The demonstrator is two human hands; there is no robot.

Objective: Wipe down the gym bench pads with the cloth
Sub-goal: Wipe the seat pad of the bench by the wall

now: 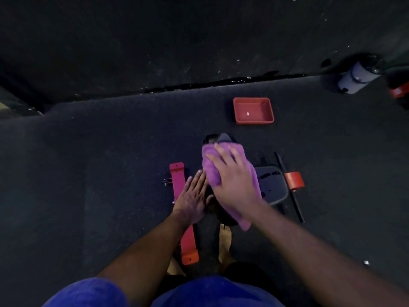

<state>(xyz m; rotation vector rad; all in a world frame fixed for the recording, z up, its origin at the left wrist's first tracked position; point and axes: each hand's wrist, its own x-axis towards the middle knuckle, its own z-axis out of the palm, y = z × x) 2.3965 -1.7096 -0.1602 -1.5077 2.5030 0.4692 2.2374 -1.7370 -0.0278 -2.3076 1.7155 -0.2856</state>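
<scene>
step: we wipe the upper pad (212, 139) | right hand (232, 180) flat on cloth (211, 171), left hand (193, 196) open beside (bracing) | next: seat pad (273, 185) right of hands

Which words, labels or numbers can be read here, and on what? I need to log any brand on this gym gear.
No text can be read in this picture.
Red tray: a small white sticker on its floor, too small to read.
Purple cloth, under the right hand: no print visible.
Bench pad and red frame bar: no label visible.
White container at the far right: blurred, nothing legible.
</scene>
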